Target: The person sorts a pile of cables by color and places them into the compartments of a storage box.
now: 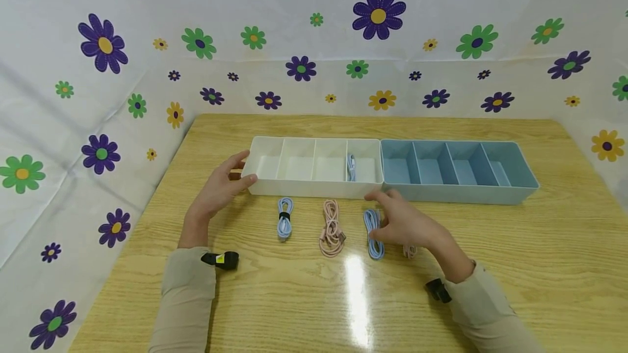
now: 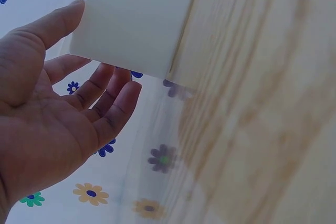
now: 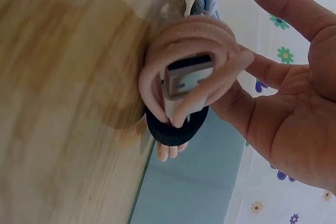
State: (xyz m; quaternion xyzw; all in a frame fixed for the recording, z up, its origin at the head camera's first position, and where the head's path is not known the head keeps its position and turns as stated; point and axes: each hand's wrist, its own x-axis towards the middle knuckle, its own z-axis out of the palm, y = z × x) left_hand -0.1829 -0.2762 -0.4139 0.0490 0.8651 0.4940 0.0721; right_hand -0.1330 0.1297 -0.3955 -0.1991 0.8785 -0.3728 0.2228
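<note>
Left grip (image 1: 221, 187), loosely spread, touched the white box (image 1: 314, 188) at nine o'clock, perhaps steadying it; right grip (image 1: 404, 223) spread over a blue cable (image 1: 371, 225).

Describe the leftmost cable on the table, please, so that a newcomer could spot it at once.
On the wood-grain table stands a white four-compartment organizer, left of a blue organizer. In front of the white one's left half lies the light-blue coiled cable. Its colour and the black strap round its middle set it apart from the pink cable on its right.
</note>
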